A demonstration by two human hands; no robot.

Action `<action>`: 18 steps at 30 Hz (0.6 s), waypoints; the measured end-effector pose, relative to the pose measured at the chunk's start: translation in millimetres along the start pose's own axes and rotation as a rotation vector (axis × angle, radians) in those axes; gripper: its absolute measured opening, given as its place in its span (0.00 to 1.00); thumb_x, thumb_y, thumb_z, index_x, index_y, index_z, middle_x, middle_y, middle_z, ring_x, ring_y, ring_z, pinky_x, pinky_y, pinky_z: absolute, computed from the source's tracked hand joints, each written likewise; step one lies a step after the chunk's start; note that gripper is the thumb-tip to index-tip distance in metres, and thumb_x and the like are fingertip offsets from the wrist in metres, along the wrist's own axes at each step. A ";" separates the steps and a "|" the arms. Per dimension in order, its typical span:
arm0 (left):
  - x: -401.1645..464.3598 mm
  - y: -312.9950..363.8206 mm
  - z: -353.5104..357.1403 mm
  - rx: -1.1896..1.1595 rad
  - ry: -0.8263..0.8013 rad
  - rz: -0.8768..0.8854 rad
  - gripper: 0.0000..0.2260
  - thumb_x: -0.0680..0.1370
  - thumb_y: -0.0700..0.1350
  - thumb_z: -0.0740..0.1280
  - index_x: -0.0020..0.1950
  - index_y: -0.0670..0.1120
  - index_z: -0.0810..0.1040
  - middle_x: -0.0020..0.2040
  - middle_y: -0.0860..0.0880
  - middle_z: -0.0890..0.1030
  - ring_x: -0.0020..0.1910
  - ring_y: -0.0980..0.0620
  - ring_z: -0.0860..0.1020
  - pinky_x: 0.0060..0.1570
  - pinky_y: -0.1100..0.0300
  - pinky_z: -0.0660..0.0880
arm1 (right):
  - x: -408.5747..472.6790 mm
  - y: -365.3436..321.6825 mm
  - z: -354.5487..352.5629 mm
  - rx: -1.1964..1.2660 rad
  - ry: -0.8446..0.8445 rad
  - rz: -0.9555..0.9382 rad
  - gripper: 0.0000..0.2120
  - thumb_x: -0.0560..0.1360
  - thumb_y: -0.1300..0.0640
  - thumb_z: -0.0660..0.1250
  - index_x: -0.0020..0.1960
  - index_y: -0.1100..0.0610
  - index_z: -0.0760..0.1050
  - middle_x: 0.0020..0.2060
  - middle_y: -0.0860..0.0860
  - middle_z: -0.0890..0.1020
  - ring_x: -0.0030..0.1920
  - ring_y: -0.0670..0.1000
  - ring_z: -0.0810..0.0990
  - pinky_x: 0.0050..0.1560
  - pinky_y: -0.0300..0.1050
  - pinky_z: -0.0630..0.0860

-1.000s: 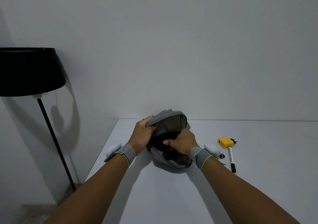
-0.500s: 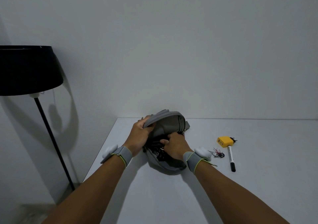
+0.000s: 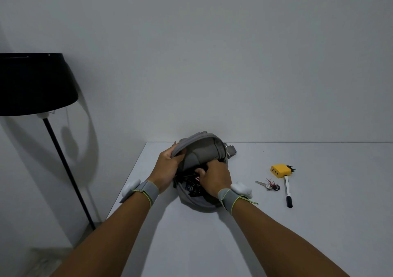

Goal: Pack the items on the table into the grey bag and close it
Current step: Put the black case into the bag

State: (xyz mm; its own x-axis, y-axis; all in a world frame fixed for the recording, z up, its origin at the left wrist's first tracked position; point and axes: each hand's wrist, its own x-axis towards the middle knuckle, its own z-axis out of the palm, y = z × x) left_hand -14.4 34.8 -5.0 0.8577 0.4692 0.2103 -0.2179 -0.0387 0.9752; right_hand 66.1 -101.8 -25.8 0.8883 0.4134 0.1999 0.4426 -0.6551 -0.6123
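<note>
The grey bag (image 3: 204, 151) stands open near the table's left edge. My left hand (image 3: 168, 168) grips its upper flap and holds it up. My right hand (image 3: 215, 177) reaches into the opening, fingers curled around a dark item (image 3: 194, 188) inside; what it is I cannot make out. To the right on the table lie a yellow charger (image 3: 280, 170), a set of keys (image 3: 269, 185) and a marker pen (image 3: 287, 191).
The white table (image 3: 319, 223) meets the wall at the back. Its left edge runs close to the bag. A black floor lamp (image 3: 32, 83) stands on the floor to the left of the table.
My right hand has pushed deeper into the bag and shifted left, uncovering the keys on the table. My left hand has kept the flap raised.
</note>
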 end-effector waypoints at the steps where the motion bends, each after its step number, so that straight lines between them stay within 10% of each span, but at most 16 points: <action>1: 0.0 -1.1 -0.2 -0.014 0.005 -0.012 0.14 0.83 0.40 0.65 0.69 0.44 0.79 0.61 0.43 0.83 0.60 0.45 0.82 0.55 0.58 0.81 | -0.4 -0.1 -0.3 0.006 0.003 0.004 0.16 0.75 0.47 0.71 0.39 0.59 0.75 0.41 0.58 0.82 0.46 0.62 0.81 0.38 0.44 0.67; 18: 4.0 4.3 5.1 0.067 0.029 -0.003 0.11 0.84 0.40 0.65 0.65 0.42 0.81 0.60 0.41 0.83 0.56 0.46 0.82 0.54 0.60 0.80 | 4.2 7.3 -34.1 -0.002 0.017 -0.032 0.19 0.71 0.47 0.70 0.31 0.62 0.77 0.29 0.55 0.81 0.36 0.59 0.81 0.38 0.48 0.79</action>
State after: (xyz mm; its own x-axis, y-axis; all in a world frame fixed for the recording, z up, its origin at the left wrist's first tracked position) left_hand -9.5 32.0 0.4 0.8439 0.4952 0.2065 -0.1830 -0.0963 0.9784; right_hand 77.2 -126.3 -3.4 0.8759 0.4230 0.2323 0.4708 -0.6434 -0.6037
